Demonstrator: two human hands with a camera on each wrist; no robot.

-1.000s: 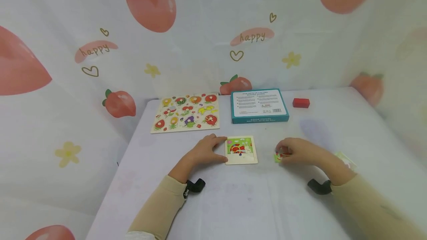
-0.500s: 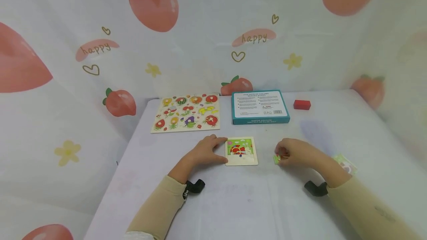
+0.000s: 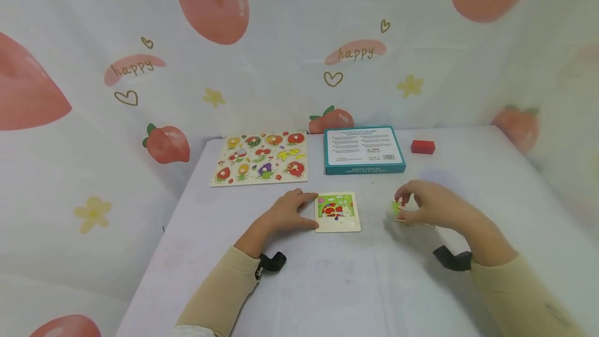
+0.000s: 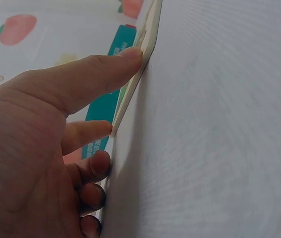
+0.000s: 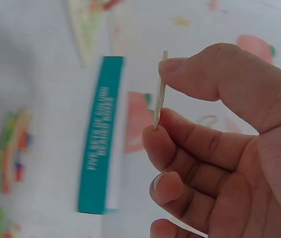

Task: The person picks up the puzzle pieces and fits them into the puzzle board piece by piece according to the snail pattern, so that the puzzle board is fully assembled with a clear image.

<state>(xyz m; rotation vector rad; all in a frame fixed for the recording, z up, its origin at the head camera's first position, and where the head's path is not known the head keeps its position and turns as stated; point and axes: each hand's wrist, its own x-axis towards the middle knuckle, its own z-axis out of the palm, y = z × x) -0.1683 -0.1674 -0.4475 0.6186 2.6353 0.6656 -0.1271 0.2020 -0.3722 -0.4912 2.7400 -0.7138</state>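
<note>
My left hand (image 3: 286, 212) rests its thumb and index finger against the left edge of a small square picture puzzle board (image 3: 338, 228). Its inset picture is partly filled, with green at the top, red shapes and a pale strip along the bottom. In the left wrist view, the thumb touches one corner of the board and the index finger the other. Right of the board, my right hand (image 3: 432, 204) pinches a thin puzzle piece (image 5: 161, 94) between thumb and fingertips, edge-on in the right wrist view. Blurred coloured puzzle pieces (image 5: 12, 148) lie on the table beyond it.
A fruit puzzle board (image 3: 261, 159) lies at the back left of the table. Beside it is a teal and white box (image 3: 365, 150), with a red block (image 3: 422, 146) to its right. A peach-printed cloth (image 3: 276, 82) hangs behind.
My right hand has risen from the table and shifted slightly right, pinching a puzzle piece. My left hand keeps its place at the puzzle board.
</note>
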